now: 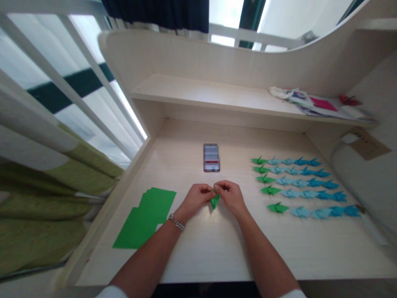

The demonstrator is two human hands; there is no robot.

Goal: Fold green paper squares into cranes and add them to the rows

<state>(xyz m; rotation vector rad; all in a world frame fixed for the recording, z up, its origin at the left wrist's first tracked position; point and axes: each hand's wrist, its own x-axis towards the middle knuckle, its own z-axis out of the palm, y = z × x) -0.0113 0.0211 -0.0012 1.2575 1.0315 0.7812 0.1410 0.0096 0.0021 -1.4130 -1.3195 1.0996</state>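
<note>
A small piece of folded green paper [214, 202] points downward between my hands, above the middle of the desk. My left hand [197, 198] pinches its upper left side with thumb and finger. On the other side, my right hand [230, 196] grips the upper right of the same paper. The fingers of both hands cover its top part. To the left lie sheets of green paper [149, 217], overlapping and partly behind my left forearm. Rows of folded paper cranes stand on the right, with green cranes [278, 207] at the left ends and blue cranes [321, 213] beyond them.
A phone [211, 157] with a blurred screen lies behind my hands. On the shelf [198, 92] at the back right are papers [319, 103]. A cable [335, 153] runs from a wall socket [366, 142] down the right side. Railings and a curtain [40, 215] border the left.
</note>
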